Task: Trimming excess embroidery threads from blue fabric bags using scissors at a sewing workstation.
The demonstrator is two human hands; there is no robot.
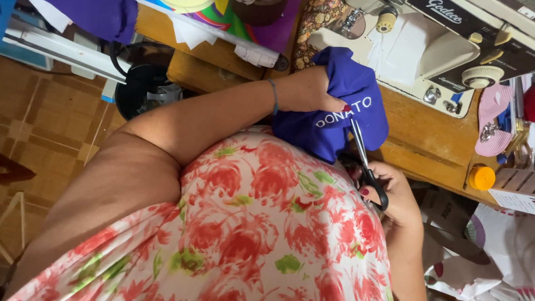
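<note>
Left hand's fingers point(329, 103) under blue cloth point(345, 83); scissor tips hidden.

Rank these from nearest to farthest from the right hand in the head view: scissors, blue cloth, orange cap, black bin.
1. Scissors: held in the right hand, blades pointing up into the cloth.
2. Blue cloth: just above, gripped by the left hand.
3. Orange cap: to the side, at the wooden table's edge.
4. Black bin: far across, on the floor beyond the left arm.

The left hand point(312, 92) is curled, fingers point(334, 103) pinched shut, forearm stretched across the body. The right hand point(390, 189) sits below them, fingers point(365, 192) closed.
</note>
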